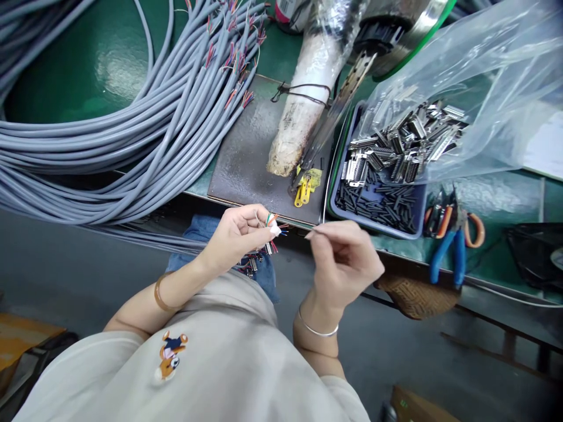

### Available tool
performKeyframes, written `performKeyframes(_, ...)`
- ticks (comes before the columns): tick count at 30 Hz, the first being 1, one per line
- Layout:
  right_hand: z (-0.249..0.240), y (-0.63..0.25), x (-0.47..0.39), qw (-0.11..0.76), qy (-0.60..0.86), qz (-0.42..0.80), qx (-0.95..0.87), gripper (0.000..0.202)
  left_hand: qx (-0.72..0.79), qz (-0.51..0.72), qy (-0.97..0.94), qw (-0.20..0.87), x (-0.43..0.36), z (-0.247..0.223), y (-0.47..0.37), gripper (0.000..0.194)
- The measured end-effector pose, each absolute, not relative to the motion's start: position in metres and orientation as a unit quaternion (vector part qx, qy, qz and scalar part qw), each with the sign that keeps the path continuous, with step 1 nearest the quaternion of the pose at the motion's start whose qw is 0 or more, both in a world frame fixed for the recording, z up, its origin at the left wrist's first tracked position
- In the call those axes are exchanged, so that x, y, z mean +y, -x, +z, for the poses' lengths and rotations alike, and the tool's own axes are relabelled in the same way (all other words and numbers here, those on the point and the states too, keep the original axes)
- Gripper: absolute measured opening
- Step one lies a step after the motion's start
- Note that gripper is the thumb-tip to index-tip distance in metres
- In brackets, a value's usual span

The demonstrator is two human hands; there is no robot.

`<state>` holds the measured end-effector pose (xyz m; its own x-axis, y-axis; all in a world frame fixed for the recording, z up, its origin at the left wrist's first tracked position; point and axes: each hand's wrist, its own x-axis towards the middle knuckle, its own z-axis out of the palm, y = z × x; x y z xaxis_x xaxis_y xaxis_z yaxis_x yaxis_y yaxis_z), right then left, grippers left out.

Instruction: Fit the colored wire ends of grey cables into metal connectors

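Note:
Close to the bench's front edge, my left hand [241, 234] pinches the stripped end of a cable, its thin coloured wires [279, 225] fanning out past the fingertips. Something white covers the thumb tip. A short way to the right, my right hand [343, 258] has its thumb and index finger pressed together on a small thin dark piece, too small to make out. The two hands are apart. Below the left hand, metal connectors [250, 265] with wires attached lie over my lap.
A large bundle of grey cables [109, 146] covers the left of the bench. A blue tray [378, 225] holds black tubes [378, 202] and metal connectors [404, 140] in a plastic bag. Pliers [453, 252] lie right of it. A wrapped white cylinder [303, 99] and yellow pieces [305, 190] rest mid-bench.

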<state>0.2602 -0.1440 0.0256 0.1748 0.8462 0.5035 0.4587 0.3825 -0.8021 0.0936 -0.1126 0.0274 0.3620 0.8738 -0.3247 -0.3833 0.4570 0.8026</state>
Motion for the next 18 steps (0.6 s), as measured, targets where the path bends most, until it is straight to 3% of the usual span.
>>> performKeyframes(5,0.021,-0.263,-0.146,0.425,0.47,0.055,-0.771,0.025,0.37,0.415,-0.32,0.767,-0.113,0.027,-0.094,0.035)
performKeyframes(9,0.015,-0.26,-0.145,0.425,0.459,0.011,-0.78,0.017,0.371,0.412,-0.316,0.77,-0.113,0.029,-0.096,0.035)
performKeyframes(12,0.013,-0.26,-0.146,0.476,0.499,0.022,-0.724,0.012,0.367,0.418,-0.327,0.764,-0.113,0.033,-0.098,0.038)
performKeyframes(15,0.018,-0.264,-0.147,0.599,0.554,0.026,-0.578,0.003,0.37,0.429,-0.325,0.757,-0.112,0.034,-0.098,0.036)
performKeyframes(18,0.027,-0.267,-0.147,0.668,0.534,0.038,-0.517,0.02,0.374,0.424,-0.295,0.77,-0.111,0.033,-0.097,0.035)
